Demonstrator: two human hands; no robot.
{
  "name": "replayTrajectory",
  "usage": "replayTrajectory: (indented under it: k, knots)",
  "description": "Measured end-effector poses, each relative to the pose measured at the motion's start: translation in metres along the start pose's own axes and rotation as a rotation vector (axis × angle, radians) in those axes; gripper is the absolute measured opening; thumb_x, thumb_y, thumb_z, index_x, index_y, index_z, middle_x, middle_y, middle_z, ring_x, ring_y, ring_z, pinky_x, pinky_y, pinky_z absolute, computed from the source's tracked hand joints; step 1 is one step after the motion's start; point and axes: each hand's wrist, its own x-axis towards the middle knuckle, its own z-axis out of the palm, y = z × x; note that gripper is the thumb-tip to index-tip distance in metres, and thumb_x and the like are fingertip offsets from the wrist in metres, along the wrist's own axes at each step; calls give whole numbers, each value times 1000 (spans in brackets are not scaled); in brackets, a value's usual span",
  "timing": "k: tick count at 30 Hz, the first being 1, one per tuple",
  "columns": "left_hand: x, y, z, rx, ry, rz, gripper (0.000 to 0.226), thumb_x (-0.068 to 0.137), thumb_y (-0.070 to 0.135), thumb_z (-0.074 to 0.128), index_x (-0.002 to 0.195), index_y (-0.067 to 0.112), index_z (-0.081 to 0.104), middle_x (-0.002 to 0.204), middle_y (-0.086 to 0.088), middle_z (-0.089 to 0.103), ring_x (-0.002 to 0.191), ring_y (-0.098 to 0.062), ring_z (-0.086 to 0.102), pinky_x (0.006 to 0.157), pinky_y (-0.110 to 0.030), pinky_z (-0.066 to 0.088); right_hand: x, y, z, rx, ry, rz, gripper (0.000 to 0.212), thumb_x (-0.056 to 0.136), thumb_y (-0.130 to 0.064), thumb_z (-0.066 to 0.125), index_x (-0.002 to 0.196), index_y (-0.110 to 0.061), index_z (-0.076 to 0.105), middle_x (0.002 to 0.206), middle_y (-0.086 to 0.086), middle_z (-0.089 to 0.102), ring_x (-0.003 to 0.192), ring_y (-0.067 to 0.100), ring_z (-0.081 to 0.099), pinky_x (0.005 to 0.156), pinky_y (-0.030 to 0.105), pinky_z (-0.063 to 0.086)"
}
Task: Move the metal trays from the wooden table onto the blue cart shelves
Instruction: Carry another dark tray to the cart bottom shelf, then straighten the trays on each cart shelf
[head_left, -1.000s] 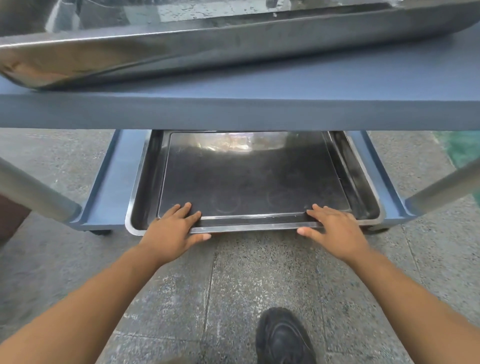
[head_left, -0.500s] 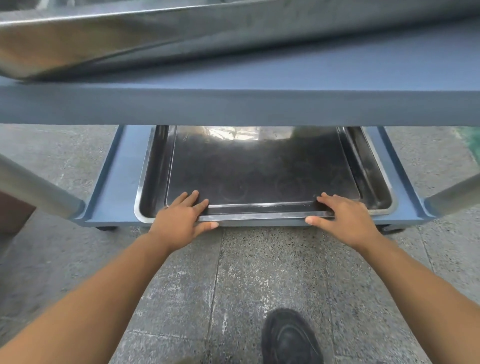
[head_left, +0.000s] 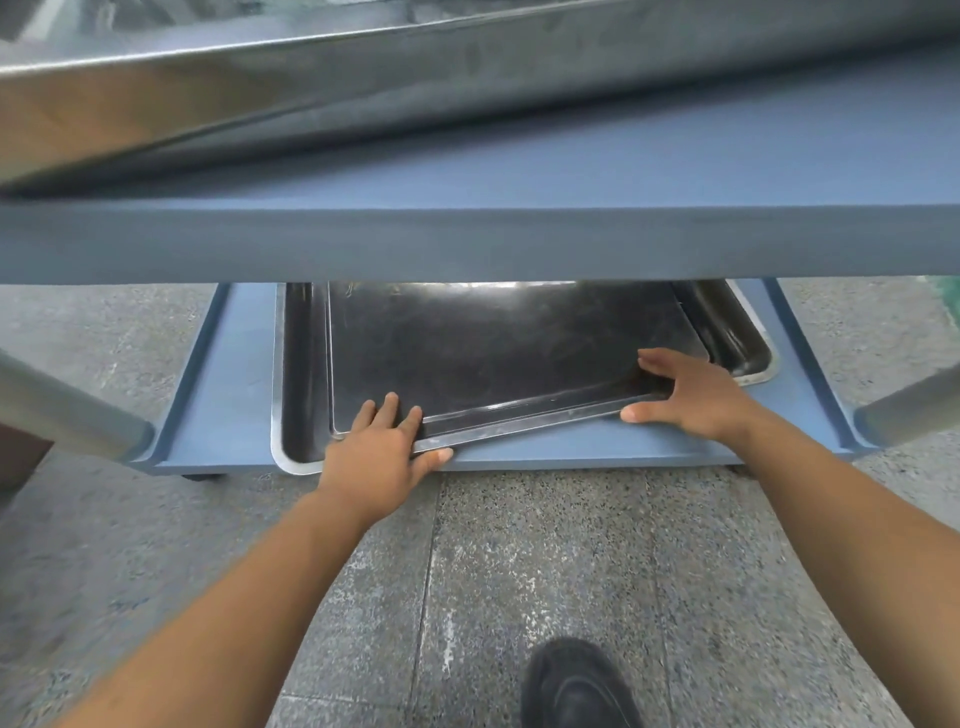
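Observation:
A shallow metal tray (head_left: 493, 353) lies skewed inside a larger, deeper metal tray (head_left: 296, 374) on the lower blue cart shelf (head_left: 234, 395). The shallow tray's front edge slants, its right end farther in than its left. My left hand (head_left: 382, 457) grips that front edge near its left corner, fingers on top and thumb beneath. My right hand (head_left: 691, 395) holds the front right corner the same way. Another metal tray (head_left: 311, 88) rests on the upper blue cart shelf (head_left: 519, 234), close to the camera.
Grey metal cart legs stand at the left (head_left: 67, 415) and at the right (head_left: 909, 410). The floor is speckled grey stone (head_left: 519, 571). My black shoe (head_left: 576, 686) shows at the bottom. A green patch of floor (head_left: 945, 306) lies at the far right.
The trays have slid farther under the upper shelf. The shallow tray has turned, its right end pushed deeper by my right hand, while my left hand stays near the front.

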Motion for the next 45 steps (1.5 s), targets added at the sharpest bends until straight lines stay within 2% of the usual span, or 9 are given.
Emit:
replayTrajectory:
  k: [9,16,22,26,30,34,38,40,45]
  knots:
    - [3,16,-1,-57,27,-65,82,86,77,24,152,28,24,163,0,12,151,-26,7,105,-58,40,29,3,-17,4,-51,-18,102,55,-61,83,144,-33,40,143,-14,51,133,14,46,111,37,33]
    - [8,22,-3,-78,7,-87,82,87,76,23,153,28,20,164,-1,8,151,-27,4,107,-59,38,43,2,-24,13,-53,-31,98,58,-51,87,143,-32,42,142,-13,53,131,12,48,109,33,33]
    - [8,23,1,-60,16,-110,96,77,87,13,154,30,18,164,0,7,151,-25,3,106,-61,38,44,2,-24,-101,-45,-37,98,63,-56,82,146,-28,38,146,-7,49,136,24,41,114,44,31]
    - [1,18,-9,-80,-58,-79,95,78,86,16,154,28,16,165,-1,6,151,-26,4,111,-62,29,23,-12,-12,-290,118,-37,89,76,-55,72,147,-15,37,151,8,39,141,29,32,117,45,24]
    - [-33,25,-13,4,-22,-80,82,92,59,42,154,20,6,163,-4,11,150,-27,9,114,-64,19,-36,-32,17,-113,267,36,75,88,-34,66,148,-6,30,156,17,24,144,33,25,117,44,28]
    - [-95,42,-29,-71,-123,-101,76,94,42,48,154,19,7,163,-6,8,150,-29,7,115,-62,18,-107,-60,27,18,68,105,61,91,-28,65,144,-10,39,145,13,42,130,31,46,108,39,37]
    - [-156,52,-75,-119,-231,-63,51,95,34,48,141,15,38,135,-11,54,124,-32,51,101,-49,44,-176,-97,-5,25,-152,132,37,93,-32,61,127,-19,59,110,4,72,97,20,68,80,25,48]
    - [-180,54,-111,-179,-238,-47,40,95,30,48,130,12,49,121,-12,64,111,-32,61,91,-42,52,-203,-118,-31,-95,-240,71,30,94,-30,59,121,-19,63,106,3,72,94,18,68,85,29,50]
    - [-227,59,-226,-240,-200,-5,31,93,28,48,115,10,59,115,-14,67,105,-35,62,86,-41,53,-259,-184,-124,-139,-248,48,34,92,-35,60,119,-15,63,116,7,69,106,25,64,93,37,51]
